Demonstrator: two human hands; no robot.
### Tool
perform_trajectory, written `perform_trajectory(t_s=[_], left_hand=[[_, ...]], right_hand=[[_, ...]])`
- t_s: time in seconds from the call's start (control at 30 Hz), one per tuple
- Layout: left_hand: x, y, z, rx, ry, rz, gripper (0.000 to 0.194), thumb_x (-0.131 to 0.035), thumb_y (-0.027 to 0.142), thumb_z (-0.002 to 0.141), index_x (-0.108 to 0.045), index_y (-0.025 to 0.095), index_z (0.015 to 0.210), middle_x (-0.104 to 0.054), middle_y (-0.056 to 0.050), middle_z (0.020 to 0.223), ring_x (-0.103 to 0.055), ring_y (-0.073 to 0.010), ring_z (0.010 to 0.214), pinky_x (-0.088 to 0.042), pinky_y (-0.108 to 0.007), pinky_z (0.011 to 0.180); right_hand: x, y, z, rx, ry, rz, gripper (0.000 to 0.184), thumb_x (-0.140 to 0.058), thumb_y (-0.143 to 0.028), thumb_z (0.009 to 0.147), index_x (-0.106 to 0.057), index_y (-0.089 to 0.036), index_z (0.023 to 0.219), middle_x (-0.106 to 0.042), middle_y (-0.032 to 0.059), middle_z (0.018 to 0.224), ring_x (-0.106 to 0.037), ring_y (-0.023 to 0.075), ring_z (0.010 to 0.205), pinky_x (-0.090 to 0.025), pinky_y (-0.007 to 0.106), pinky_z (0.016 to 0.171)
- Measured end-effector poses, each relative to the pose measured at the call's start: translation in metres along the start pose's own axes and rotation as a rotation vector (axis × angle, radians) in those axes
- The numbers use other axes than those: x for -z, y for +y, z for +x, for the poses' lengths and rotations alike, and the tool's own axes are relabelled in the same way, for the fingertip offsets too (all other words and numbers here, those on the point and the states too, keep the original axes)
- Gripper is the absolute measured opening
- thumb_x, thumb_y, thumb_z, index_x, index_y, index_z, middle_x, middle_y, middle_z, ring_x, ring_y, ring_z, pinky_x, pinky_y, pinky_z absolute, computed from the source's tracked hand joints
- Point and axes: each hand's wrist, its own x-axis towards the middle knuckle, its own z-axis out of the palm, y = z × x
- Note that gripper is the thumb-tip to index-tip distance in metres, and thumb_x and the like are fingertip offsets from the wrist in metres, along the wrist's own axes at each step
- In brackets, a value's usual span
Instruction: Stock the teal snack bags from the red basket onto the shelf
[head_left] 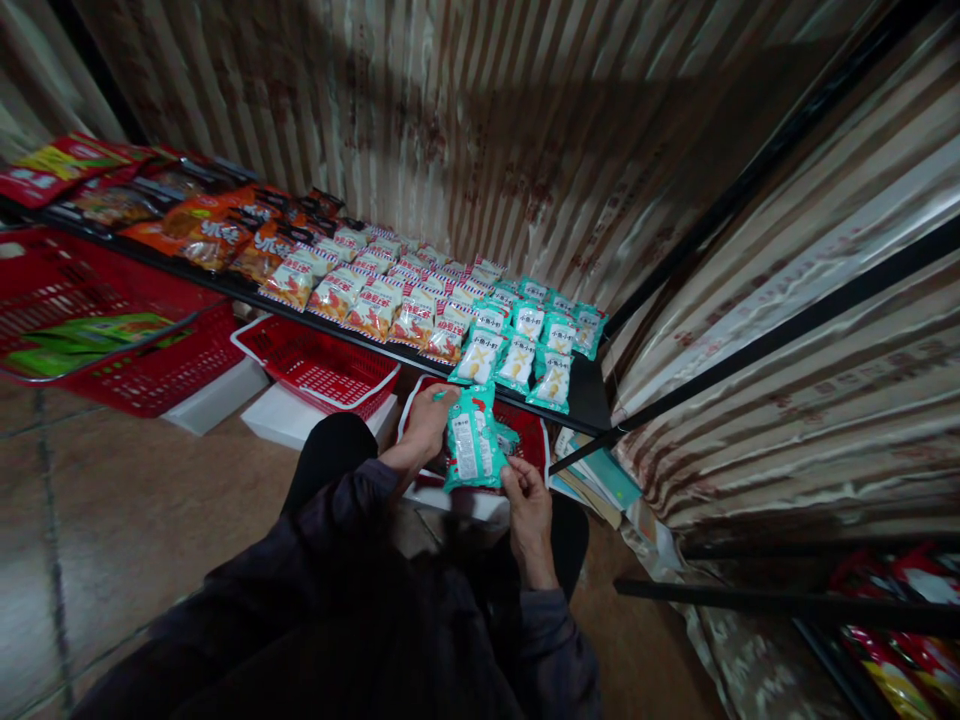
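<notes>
A teal snack bag [474, 440], its printed back face up, is held between my two hands above a red basket [534, 432]. My left hand [429, 425] grips its upper left edge. Down at the lower right corner, my right hand [529, 502] pinches the bag between thumb and fingers. Another teal packet [508, 437] shows partly behind the held one. Just beyond, similar teal packets [516, 360] lie in rows at the right end of a black shelf [592, 395].
White-and-orange snack packets [374, 308] and orange bags [214, 240] fill the shelf leftward. Below stand an emptier red basket [322, 365] and a large red basket [142, 385] with green packets. A black metal bar [750, 350] slants across the right, before striped curtains [712, 450].
</notes>
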Motion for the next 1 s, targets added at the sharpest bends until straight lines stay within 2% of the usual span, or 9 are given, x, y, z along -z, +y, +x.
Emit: perform_trajectory(t_s=[0.07,0.2,0.33,0.43,0.6,0.7,0.87,1.0], left_hand=[[-0.001,0.003,0.000,0.013,-0.015,0.010,0.031,-0.078,0.030,0.050,-0.061,0.015,0.070,-0.057,0.004,0.054,-0.051,-0.0102,0.050,-0.038,-0.023,0.051],[-0.004,0.006,0.001,0.042,-0.023,0.000,0.032,-0.078,0.030,0.047,-0.060,0.015,0.069,-0.058,0.003,0.055,-0.051,-0.0103,0.050,-0.039,-0.023,0.052],[-0.003,0.007,0.002,0.028,-0.058,0.032,0.035,-0.080,0.034,0.048,-0.061,0.015,0.071,-0.060,0.003,0.058,-0.052,-0.0109,0.053,-0.040,-0.024,0.056],[0.001,0.012,0.005,-0.041,-0.154,0.205,0.032,-0.080,0.036,0.051,-0.065,0.014,0.069,-0.063,0.002,0.062,-0.053,-0.0107,0.057,-0.040,-0.024,0.059],[0.006,0.026,0.014,-0.062,-0.417,0.412,0.030,-0.079,0.035,0.056,-0.072,0.014,0.076,-0.069,-0.001,0.069,-0.058,-0.0131,0.065,-0.042,-0.024,0.064],[0.007,0.031,0.021,-0.099,-0.534,0.515,0.031,-0.077,0.039,0.060,-0.074,0.015,0.079,-0.070,-0.001,0.071,-0.059,-0.0138,0.067,-0.043,-0.024,0.065],[0.010,0.033,0.028,-0.160,-0.604,0.667,0.033,-0.073,0.045,0.064,-0.075,0.015,0.080,-0.071,-0.001,0.073,-0.060,-0.0147,0.068,-0.043,-0.024,0.065],[0.012,0.035,0.028,-0.129,-0.601,0.638,0.031,-0.075,0.041,0.060,-0.074,0.015,0.077,-0.069,0.000,0.069,-0.058,-0.0136,0.065,-0.043,-0.024,0.062]], right_hand=[[0.000,-0.002,-0.001,-0.029,-0.017,-0.013,0.050,-0.075,-0.050,0.064,-0.072,-0.015,0.100,-0.071,0.0044,0.079,-0.061,0.0178,0.071,-0.048,0.031,0.068],[-0.004,-0.005,-0.002,0.022,0.046,-0.053,0.043,-0.074,-0.049,0.065,-0.077,-0.016,0.092,-0.075,0.0085,0.095,-0.064,0.0225,0.088,-0.050,0.037,0.082],[-0.007,-0.004,-0.002,0.022,0.113,-0.031,0.041,-0.073,-0.047,0.065,-0.078,-0.015,0.090,-0.076,0.0091,0.094,-0.066,0.0225,0.087,-0.051,0.038,0.084],[-0.006,-0.003,-0.002,0.073,0.145,-0.059,0.038,-0.071,-0.046,0.068,-0.078,-0.015,0.089,-0.076,0.0088,0.092,-0.066,0.0222,0.087,-0.051,0.038,0.084],[0.001,-0.009,-0.004,0.214,0.089,-0.188,0.032,-0.067,-0.044,0.074,-0.077,-0.015,0.084,-0.074,0.0079,0.086,-0.065,0.0199,0.081,-0.050,0.035,0.080],[0.003,-0.015,-0.004,0.277,0.033,-0.235,0.029,-0.066,-0.042,0.077,-0.076,-0.016,0.082,-0.071,0.0058,0.081,-0.063,0.0180,0.078,-0.050,0.033,0.077],[0.004,-0.020,-0.005,0.309,-0.051,-0.272,0.025,-0.064,-0.039,0.080,-0.077,-0.018,0.084,-0.068,0.0039,0.078,-0.061,0.0161,0.074,-0.048,0.030,0.071],[0.007,-0.024,-0.005,0.376,-0.059,-0.323,0.025,-0.063,-0.038,0.082,-0.077,-0.018,0.086,-0.066,0.0034,0.075,-0.060,0.0158,0.071,-0.048,0.029,0.068]])
